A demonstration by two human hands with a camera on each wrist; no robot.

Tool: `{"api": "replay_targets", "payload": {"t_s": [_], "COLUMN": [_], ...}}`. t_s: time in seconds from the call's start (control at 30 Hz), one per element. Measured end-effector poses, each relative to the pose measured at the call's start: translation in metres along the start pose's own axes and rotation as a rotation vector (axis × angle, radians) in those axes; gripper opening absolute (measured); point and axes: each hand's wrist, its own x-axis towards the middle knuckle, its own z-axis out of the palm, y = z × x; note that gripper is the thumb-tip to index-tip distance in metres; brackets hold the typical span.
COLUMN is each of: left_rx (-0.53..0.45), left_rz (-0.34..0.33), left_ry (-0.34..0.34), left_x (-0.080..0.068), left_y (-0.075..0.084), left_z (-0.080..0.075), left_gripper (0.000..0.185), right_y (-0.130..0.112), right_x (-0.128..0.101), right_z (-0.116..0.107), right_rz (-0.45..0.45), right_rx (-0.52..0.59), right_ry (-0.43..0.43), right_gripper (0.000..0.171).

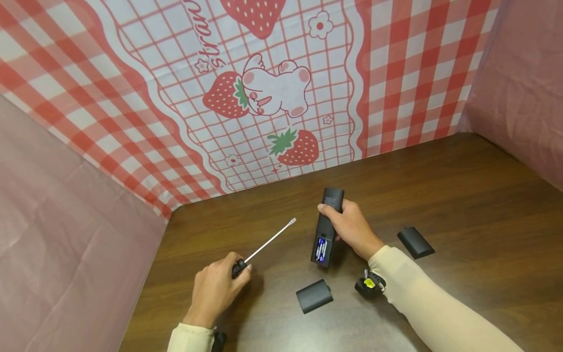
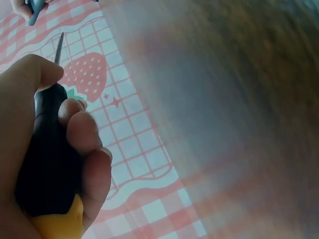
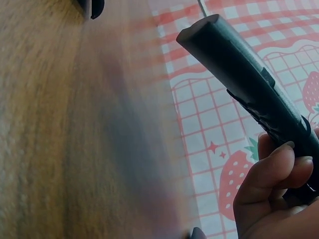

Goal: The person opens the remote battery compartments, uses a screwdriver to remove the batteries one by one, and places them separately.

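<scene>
The desk (image 1: 462,195) is dark wood with a smooth, faintly shiny grain. The remote (image 1: 326,227) and two loose covers (image 1: 314,296) look like matt black plastic. The screwdriver (image 1: 264,247) has a pale metal shaft, its handle black and yellow. The backdrop (image 1: 132,98) is thin, creased checked sheeting.

Black remote (image 1: 326,229), battery bay open; screwdriver (image 1: 264,247)

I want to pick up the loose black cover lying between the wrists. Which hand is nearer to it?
Right, narrowly. The right hand, gripping the remote, is just above the cover. The left hand, gripping the screwdriver, is farther off to its left.
</scene>
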Motion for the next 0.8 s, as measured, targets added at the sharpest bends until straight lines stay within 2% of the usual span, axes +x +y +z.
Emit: {"api": "replay_targets", "payload": {"t_s": [0.3,0.8], "left_rx": [-0.015,-0.051], "left_rz": [0.070,0.134], "left_ry": [-0.010,-0.051], "left_x": [0.000,0.003], "left_y": [0.002,0.011], "left_z": [-0.002,-0.006], "left_gripper": [0.014,0.014], "right_y": [0.000,-0.002], "right_x": [0.000,0.001], "right_z": [0.000,-0.002], "right_rz": [-0.005,0.004], "right_rx": [0.000,-0.013], "right_ry": [-0.001,0.009], "right_gripper": [0.038,0.041]}}
